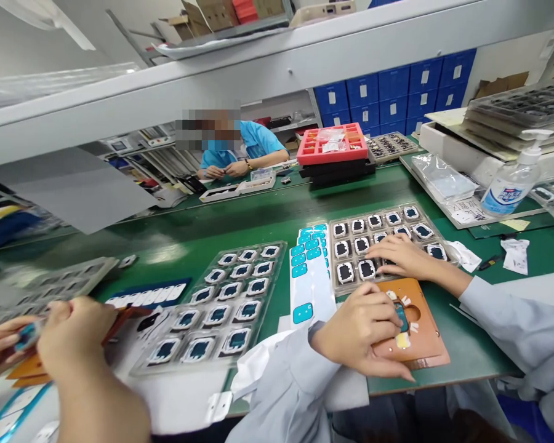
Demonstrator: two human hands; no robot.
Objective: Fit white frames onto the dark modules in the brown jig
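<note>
Fingers (388, 320) press a small blue-faced part (401, 317) onto an orange jig (425, 338).

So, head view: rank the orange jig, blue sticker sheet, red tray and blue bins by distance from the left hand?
From the left hand:
1. Orange jig, touching, under the fingers.
2. Blue sticker sheet, just left of the hand.
3. Red tray, far side of the bench.
4. Blue bins, on the back wall rack.

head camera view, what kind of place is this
Most likely an electronics assembly line. Clear trays of small dark parts lie on a long green workbench, blue parts bins stack behind it, and a co-worker sits opposite.
</note>
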